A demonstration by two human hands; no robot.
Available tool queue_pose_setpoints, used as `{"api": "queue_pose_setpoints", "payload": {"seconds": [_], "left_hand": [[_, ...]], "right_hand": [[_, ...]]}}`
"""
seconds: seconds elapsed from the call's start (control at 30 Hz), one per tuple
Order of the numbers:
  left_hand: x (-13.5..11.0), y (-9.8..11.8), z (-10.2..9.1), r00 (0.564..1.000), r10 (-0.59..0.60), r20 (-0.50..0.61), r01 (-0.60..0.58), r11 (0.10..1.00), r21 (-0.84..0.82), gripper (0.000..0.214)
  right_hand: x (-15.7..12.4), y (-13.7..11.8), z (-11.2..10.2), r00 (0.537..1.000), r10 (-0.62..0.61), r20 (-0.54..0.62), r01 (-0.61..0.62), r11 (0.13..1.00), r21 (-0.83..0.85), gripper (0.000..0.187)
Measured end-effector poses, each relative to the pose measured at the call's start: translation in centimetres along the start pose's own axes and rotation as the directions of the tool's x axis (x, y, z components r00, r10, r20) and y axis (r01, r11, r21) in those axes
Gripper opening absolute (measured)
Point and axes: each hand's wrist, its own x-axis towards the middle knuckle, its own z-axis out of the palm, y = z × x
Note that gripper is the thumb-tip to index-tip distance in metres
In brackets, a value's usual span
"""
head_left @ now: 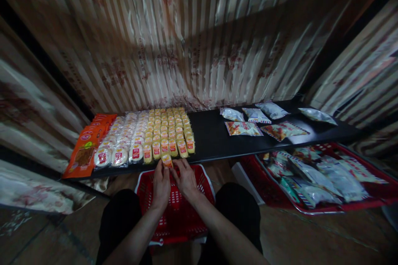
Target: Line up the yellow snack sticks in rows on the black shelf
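Between the fingertips of both hands is a small yellow wrapped cake with an orange and white label, at the shelf's front edge. My left hand pinches it from the left. From the right, my right hand has its thumb and fingers bent against it. Just behind stand rows of matching yellow wrapped cakes, packed close together on the black shelf. Rows of white round wrapped cakes with red labels adjoin them on the left. Under my hands sits a red plastic basket.
Orange snack packets overlap at the shelf's left end. Several white and red snack bags lie on its right half. A second red basket, full of bags, stands at the right. Behind the shelf hangs a striped curtain.
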Motion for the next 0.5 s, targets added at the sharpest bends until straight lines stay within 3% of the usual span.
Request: {"api": "queue_pose_setpoints", "payload": {"seconds": [0.2, 0.5], "left_hand": [[1.1, 1.1, 0.8, 0.995, 0.102, -0.016, -0.098, 0.979, 0.177, 0.044], [2.1, 0.4, 2.3, 0.98, 0.199, -0.019, -0.193, 0.966, 0.173, 0.047]], "right_hand": [[0.8, 0.4, 0.4, 0.996, 0.039, -0.08, -0.029, 0.992, 0.123, 0.028], [1.2, 1.0, 0.9, 0.988, -0.016, -0.153, 0.032, 0.995, 0.098, 0.033]]}}
